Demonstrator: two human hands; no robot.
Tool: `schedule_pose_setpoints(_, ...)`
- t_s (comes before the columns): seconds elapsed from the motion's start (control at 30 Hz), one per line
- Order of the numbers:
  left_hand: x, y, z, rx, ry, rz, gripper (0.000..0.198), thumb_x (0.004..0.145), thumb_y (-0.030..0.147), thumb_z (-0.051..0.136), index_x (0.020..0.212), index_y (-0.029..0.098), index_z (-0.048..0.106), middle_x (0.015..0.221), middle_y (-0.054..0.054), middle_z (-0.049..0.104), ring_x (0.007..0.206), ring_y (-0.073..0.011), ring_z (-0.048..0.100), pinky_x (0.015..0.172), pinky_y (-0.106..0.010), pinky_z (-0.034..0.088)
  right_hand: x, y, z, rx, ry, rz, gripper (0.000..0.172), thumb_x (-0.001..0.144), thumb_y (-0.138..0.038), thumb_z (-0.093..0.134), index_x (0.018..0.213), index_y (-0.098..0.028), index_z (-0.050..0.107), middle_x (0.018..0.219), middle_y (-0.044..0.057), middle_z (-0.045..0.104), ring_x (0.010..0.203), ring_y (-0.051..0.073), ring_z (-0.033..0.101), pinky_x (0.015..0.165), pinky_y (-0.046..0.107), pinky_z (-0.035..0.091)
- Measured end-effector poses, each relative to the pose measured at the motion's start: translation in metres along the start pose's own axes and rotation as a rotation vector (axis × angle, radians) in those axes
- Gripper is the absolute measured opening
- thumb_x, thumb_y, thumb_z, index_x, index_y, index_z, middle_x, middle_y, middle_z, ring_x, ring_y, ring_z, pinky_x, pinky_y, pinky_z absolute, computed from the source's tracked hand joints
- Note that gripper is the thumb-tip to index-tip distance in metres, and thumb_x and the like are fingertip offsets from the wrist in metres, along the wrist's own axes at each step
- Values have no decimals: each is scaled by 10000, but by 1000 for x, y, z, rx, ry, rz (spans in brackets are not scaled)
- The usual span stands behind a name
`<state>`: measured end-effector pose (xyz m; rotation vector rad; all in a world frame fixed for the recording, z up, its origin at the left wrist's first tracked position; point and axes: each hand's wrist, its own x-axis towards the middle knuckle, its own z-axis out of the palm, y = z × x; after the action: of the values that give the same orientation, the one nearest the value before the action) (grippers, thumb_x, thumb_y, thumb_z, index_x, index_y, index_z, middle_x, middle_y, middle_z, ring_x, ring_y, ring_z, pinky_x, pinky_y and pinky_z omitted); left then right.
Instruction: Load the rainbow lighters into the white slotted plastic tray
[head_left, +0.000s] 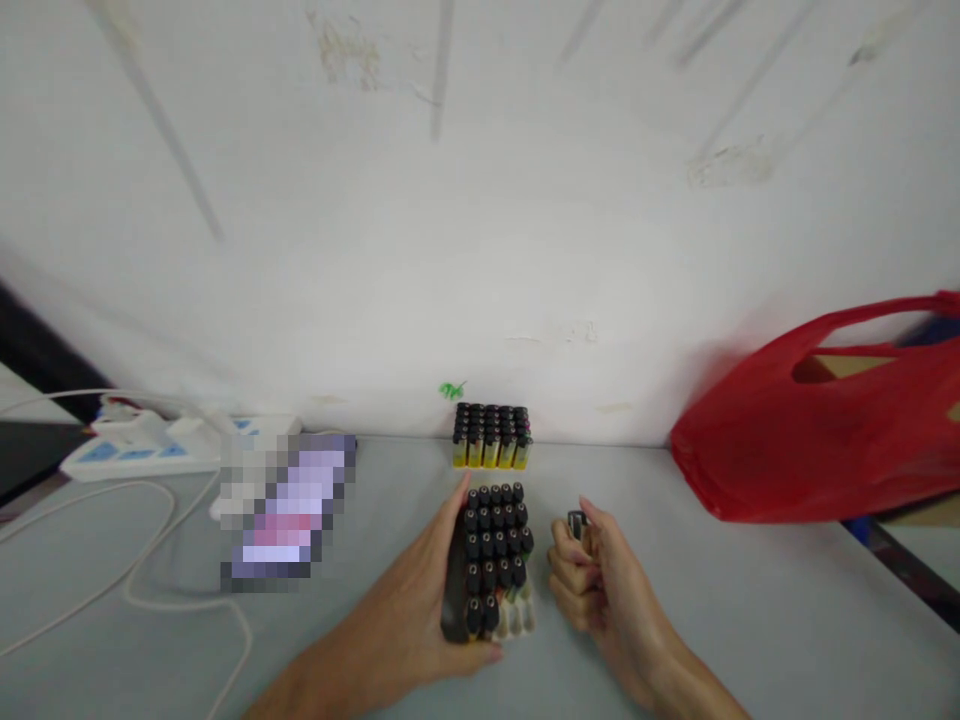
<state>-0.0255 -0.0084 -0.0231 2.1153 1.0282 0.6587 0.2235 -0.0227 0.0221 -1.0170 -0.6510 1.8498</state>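
Note:
My left hand [427,600] grips the left side of a tray [517,622], with its thumb and fingers spread along the edge. Rows of black-topped cigarette lighters [495,545] stand upright in it, and a few bare slots show at its near right corner. Just right of the tray, my right hand [596,575] is closed around a single lighter [577,522], whose dark top end shows above the curled fingers. Behind the tray, against the wall, stands a block of yellow-bodied lighters [491,440] with black tops.
A red bag [817,420] lies against the wall at the right. On the left are a white power strip [142,450] with plugs, loose white cables [172,520] and a blurred-out phone-like device [296,510]. A white wall [480,220] borders the grey tabletop [750,570].

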Motion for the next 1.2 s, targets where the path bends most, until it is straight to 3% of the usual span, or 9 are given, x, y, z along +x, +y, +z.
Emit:
schedule_pose_setpoints(0.3,0,-4,3,-4,11,4,1579,711,319,1012,1731,446,-185,1869,-123,116,1675,-496,221,1352,-719,218,3,3,-3,27,-44,25,704,743,-805,798,664,-249,375,553,-136,164,496,70,37,430,223,40)
schedule_pose_setpoints(0.43,0,-4,2,4,12,-5,1583,708,310,1020,1726,458,-184,1868,-125,118,1675,-491,226,1346,-730,215,3,5,-2,-15,-5,7,663,737,-800,785,687,-249,420,556,-135,185,506,76,48,439,226,62)
schedule_pose_setpoints(0.8,1,-2,2,1,28,11,1568,708,274,1007,1731,459,-167,1864,-125,133,1668,-497,245,1342,-726,234,-2,15,5,-55,133,-25,539,786,-677,627,639,-277,297,535,-130,112,478,88,36,416,252,25)
schedule_pose_setpoints(0.93,2,-1,2,-3,24,12,1582,696,274,1019,1727,465,-167,1862,-128,140,1665,-500,253,1334,-742,238,2,22,6,-49,110,-67,579,807,-731,660,653,-271,344,547,-130,146,492,89,57,428,240,58)
schedule_pose_setpoints(1.0,2,0,2,-5,24,15,1585,697,275,1021,1722,478,-170,1863,-127,134,1665,-504,250,1327,-753,242,4,22,6,-90,93,-115,602,837,-797,659,686,-259,435,538,-121,228,480,91,107,431,238,116)
schedule_pose_setpoints(1.07,2,2,1,-16,22,3,1590,704,261,1017,1715,485,-189,1856,-127,166,1661,-495,270,1322,-755,256,6,21,6,-160,91,-228,602,931,-814,594,752,-241,545,559,-79,380,476,112,257,457,249,262)
schedule_pose_setpoints(1.13,2,3,1,-33,20,-7,1595,714,268,1017,1711,480,-210,1844,-132,211,1653,-480,302,1321,-743,271,6,21,5,-258,103,-379,579,1024,-762,536,815,-229,624,675,-12,536,596,162,462,592,280,428)
schedule_pose_setpoints(1.2,3,5,0,-45,20,-2,1596,722,281,1019,1713,468,-218,1837,-139,231,1650,-467,316,1326,-728,278,4,19,4,-367,137,-497,536,1058,-711,540,860,-229,666,831,37,618,792,214,570,753,312,490)
